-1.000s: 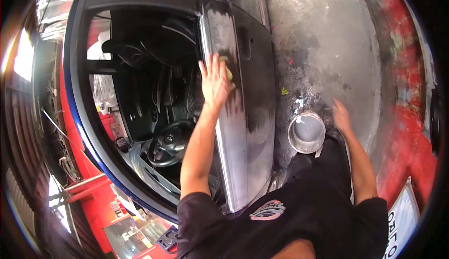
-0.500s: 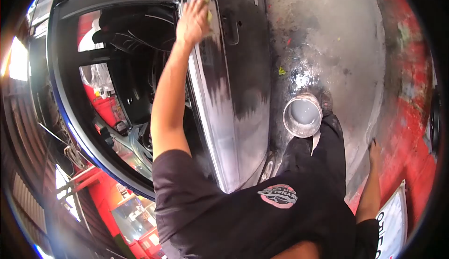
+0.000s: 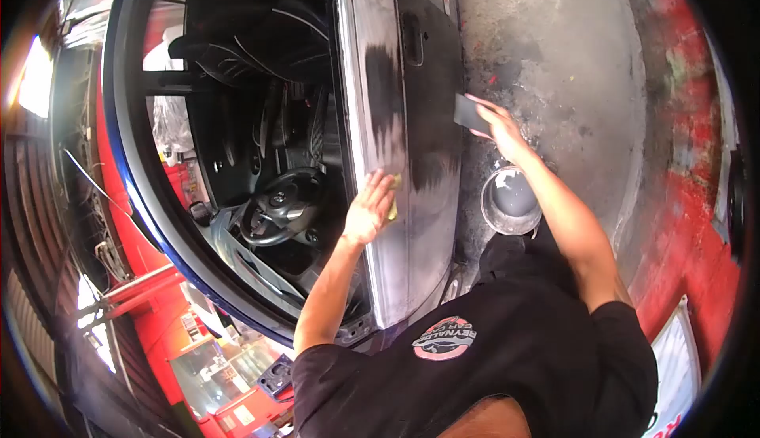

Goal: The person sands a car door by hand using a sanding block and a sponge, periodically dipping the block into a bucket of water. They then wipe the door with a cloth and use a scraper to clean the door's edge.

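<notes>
My left hand (image 3: 370, 208) lies on the upper edge of a dark car door (image 3: 427, 145), fingers pressed round a yellow-green sponge (image 3: 394, 199) that is mostly hidden beneath them. Along that edge the paint is sanded to a pale grey with streaky black patches. Out to the right, my right hand (image 3: 500, 128) grips a dark grey rectangle of sandpaper (image 3: 472, 115), held beside the door's outer face and above the floor. Just below the right forearm stands a bucket (image 3: 488, 208) of greyish liquid.
Through the window opening show a steering wheel (image 3: 285, 204) and dark seats (image 3: 261, 42). The concrete floor (image 3: 578, 66) is partly wet. A red wall (image 3: 689, 177) runs along the right, with a white sign (image 3: 673, 359) leaning near it.
My left hand has slid along the door edge toward my body with the sponge. My right hand has come up from my side to near the door, showing the sandpaper.
</notes>
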The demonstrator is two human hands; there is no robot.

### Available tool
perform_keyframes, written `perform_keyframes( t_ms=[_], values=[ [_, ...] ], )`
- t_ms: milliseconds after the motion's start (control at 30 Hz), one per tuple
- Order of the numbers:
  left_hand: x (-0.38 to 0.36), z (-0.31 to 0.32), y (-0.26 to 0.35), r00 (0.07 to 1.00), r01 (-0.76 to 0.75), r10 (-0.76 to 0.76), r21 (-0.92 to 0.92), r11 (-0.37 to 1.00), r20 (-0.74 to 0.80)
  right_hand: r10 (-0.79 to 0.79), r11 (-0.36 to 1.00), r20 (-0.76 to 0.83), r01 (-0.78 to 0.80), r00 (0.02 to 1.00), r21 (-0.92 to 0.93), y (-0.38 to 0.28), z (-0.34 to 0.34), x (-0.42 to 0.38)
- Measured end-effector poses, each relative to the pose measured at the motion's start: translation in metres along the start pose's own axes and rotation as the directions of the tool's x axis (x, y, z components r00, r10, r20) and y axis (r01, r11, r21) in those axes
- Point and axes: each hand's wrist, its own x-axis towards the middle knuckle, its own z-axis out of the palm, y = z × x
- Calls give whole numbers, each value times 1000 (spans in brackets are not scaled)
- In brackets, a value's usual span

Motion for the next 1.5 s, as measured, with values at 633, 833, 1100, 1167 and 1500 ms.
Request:
perform_keyframes(
  t_ms=[633,833,1100,1167,1500],
  values=[
    [-5,21,19,827,147,-260,-254,956,-498,-133,980,9,133,991,-147,-9,130,-89],
    [14,15,46,695,235,-509,-509,828,-508,-247,900,5,231,969,-369,-6,132,-91],
    [32,35,57,577,114,-816,-993,38,34,-393,700,238,457,888,-549,-8,139,-80],
    [42,29,59,560,113,-828,-993,37,32,-272,745,292,392,917,-540,-15,130,-76],
    [74,5,84,487,163,-862,-984,-68,141,-34,904,445,217,895,-368,-44,106,-59]
  ],
)
